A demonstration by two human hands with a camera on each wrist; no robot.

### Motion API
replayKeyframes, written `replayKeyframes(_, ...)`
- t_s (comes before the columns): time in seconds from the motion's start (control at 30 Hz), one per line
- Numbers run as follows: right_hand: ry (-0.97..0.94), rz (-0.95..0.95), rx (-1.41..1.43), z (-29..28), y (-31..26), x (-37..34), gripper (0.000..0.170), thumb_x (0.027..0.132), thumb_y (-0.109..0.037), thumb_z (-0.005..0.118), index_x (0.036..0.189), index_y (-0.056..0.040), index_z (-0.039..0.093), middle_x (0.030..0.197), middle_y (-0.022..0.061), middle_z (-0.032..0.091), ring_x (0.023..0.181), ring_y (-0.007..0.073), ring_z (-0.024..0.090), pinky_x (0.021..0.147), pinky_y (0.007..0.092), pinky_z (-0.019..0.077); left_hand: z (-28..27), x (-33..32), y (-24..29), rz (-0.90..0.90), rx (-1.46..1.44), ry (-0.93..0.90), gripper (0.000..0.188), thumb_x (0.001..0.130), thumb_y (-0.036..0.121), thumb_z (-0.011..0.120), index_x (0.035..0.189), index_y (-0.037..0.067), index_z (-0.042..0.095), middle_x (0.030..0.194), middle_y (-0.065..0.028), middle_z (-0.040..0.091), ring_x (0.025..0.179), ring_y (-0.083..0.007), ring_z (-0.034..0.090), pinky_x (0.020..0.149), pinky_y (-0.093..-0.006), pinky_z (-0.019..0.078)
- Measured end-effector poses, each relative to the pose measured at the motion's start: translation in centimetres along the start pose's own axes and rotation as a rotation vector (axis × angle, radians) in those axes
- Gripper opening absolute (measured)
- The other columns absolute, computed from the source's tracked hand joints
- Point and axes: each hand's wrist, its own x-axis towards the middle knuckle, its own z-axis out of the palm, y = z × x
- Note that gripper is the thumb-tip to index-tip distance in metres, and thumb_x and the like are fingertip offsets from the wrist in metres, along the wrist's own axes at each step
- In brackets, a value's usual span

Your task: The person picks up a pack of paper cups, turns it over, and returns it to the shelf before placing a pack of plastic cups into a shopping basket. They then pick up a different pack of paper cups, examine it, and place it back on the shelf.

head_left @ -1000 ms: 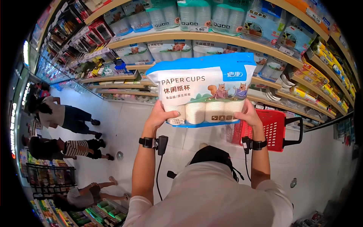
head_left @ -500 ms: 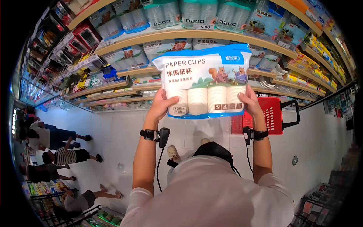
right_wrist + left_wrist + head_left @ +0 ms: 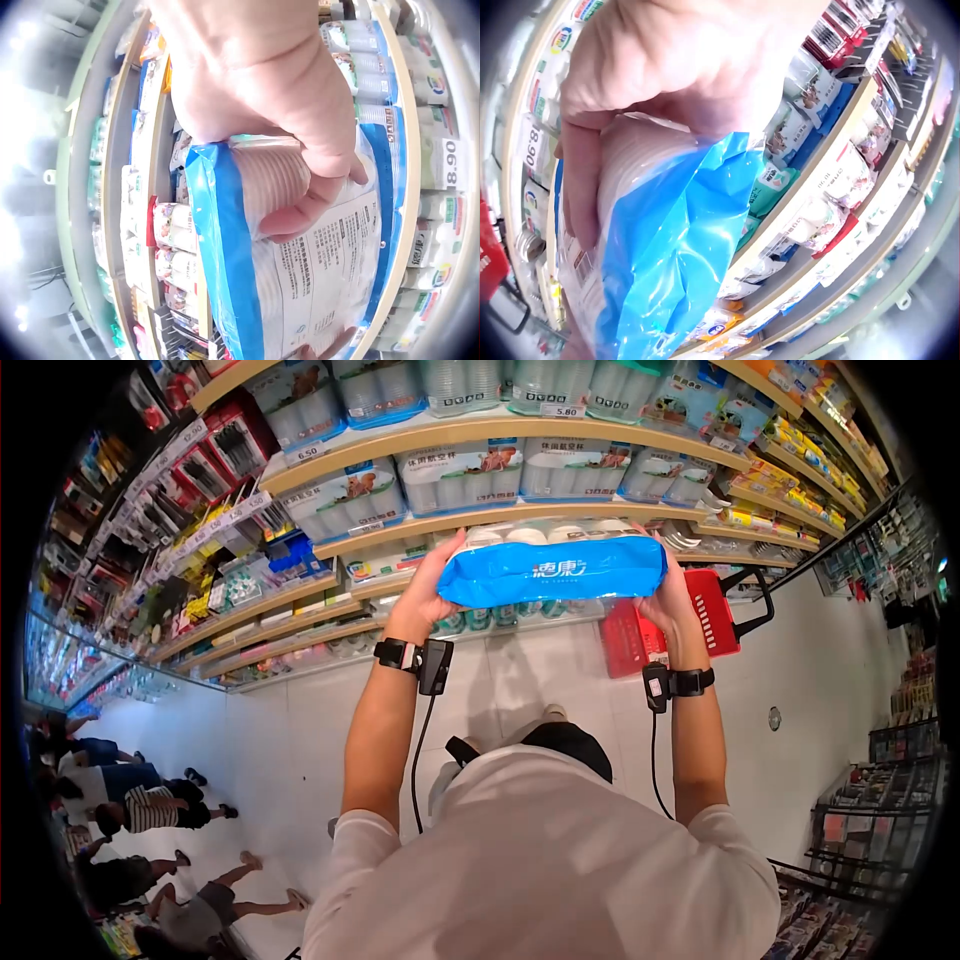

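Observation:
Both hands hold a paper cup package (image 3: 552, 571) by its two ends, its blue edge turned up toward the head camera. The left hand (image 3: 428, 582) grips the left end; in the left wrist view this hand (image 3: 660, 75) wraps the end beside the crinkled blue film (image 3: 679, 247). At the right end is the right hand (image 3: 672, 605). The right wrist view shows that hand (image 3: 277, 112) with fingers bent over the stacked cups (image 3: 274, 180) and the printed white side (image 3: 326, 262) of the package.
Shelves (image 3: 400, 440) of packaged cups curve across the front. A red basket (image 3: 625, 640) stands on the floor (image 3: 540, 680) beyond the right forearm. Several people, one in a striped shirt (image 3: 150, 808), are at the left. Dark racks (image 3: 870, 810) stand at the lower right.
The package has tipped, so its blue edge faces the head camera instead of its printed front, and it sits slightly higher in view. Both hands have kept hold. The shelves and people have shifted in view.

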Motion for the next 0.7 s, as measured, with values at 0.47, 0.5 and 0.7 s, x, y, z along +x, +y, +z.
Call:
replayKeyframes(0.47,0.072,-0.071,-0.25,3.7,1.9,-3.5,0.062,0.094,-0.014,0.056,0.149,-0.0038,0.027,0.139,0.014,0.047,0.123,0.0248,0.051,0.101,0.0375,0.0432,-0.7,-5.6,0.9,0.486,0.288,-0.264,0.106,0.079,-0.015,0.064,0.155,0.018,-0.001,0.148,-0.0171,0.037,0.131,-0.0255,0.044,0.106,-0.0383,0.0395)
replayKeyframes(0.5,0.103,-0.079,-0.307,3.7,2.5,-3.1,0.053,0.096,-0.018,0.059,0.141,-0.0033,0.036,0.133,0.0113,0.051,0.118,0.021,0.053,0.099,0.0356,0.0446,-0.9,-5.5,0.6,0.494,0.326,-0.307,0.104,0.078,-0.014,0.065,0.155,0.016,0.002,0.147,-0.0158,0.039,0.131,-0.025,0.045,0.105,-0.0377,0.0401)
replayKeyframes(0.7,0.177,-0.239,-0.467,4.5,4.0,-3.3,0.051,0.084,-0.005,0.07,0.13,-0.0016,0.047,0.117,0.0076,0.06,0.105,0.0165,0.059,0.09,0.0311,0.0489,-3.5,-4.7,1.1,0.392,0.135,-0.199,0.042,0.097,0.024,0.06,0.132,0.006,0.046,0.128,-0.0063,0.056,0.118,-0.0194,0.054,0.1,-0.0383,0.0443)
